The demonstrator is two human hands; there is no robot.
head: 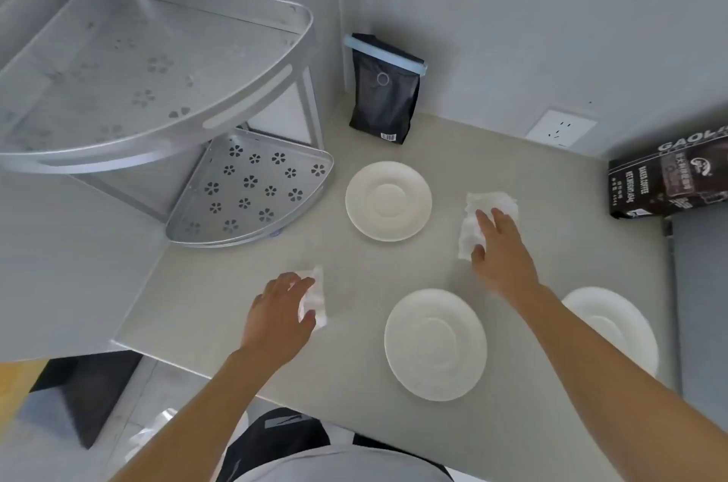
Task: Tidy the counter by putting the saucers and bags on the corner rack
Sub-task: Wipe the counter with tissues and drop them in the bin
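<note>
While the left hand [277, 310] clamps its fingers on a crumpled tissue [315, 298], the right hand [500, 249] presses spread fingers flat on another tissue [486, 212], right of the far saucer [388, 201].

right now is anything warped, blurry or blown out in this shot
Head view: wide-angle bend curves the rack and walls; light is soft and even, shadows faint; the right saucer is nearly washed out; the bag at the right edge looks stretched, its print soft.
</note>
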